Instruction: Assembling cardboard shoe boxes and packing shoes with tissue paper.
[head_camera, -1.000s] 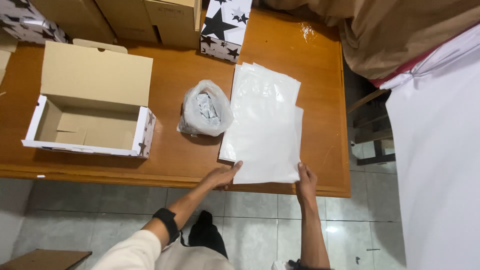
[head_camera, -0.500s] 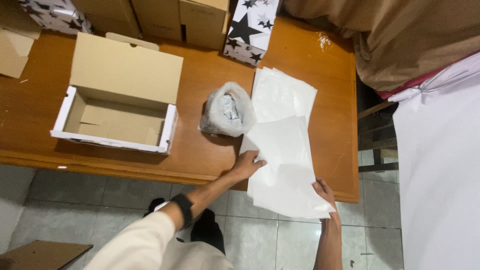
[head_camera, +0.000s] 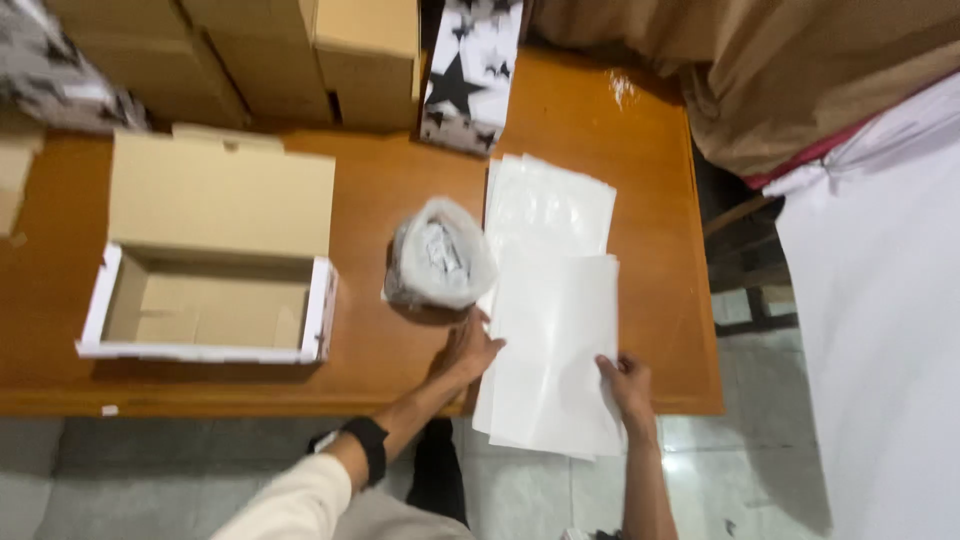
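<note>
A stack of white plastic mailer bags (head_camera: 553, 340) lies on the wooden table (head_camera: 380, 200) and hangs over its near edge. My left hand (head_camera: 468, 350) rests flat on the stack's left edge, fingers spread. My right hand (head_camera: 627, 385) pinches the right edge of the top sheet near the table's front. Just left of the stack sits a small item wrapped in clear plastic (head_camera: 437, 253), close to my left hand. I wear a black watch (head_camera: 366, 445) on the left wrist.
An open white and brown cardboard box (head_camera: 210, 300) stands at the left, flap raised. Closed cardboard boxes (head_camera: 250, 60) and a black and white star-patterned box (head_camera: 465, 70) line the far edge. Brown paper (head_camera: 800, 70) and white sheeting (head_camera: 880, 300) lie to the right.
The top sheet has been drawn toward me over the table's front edge. My right hand moved up onto its right edge; my left hand stays on the left edge.
</note>
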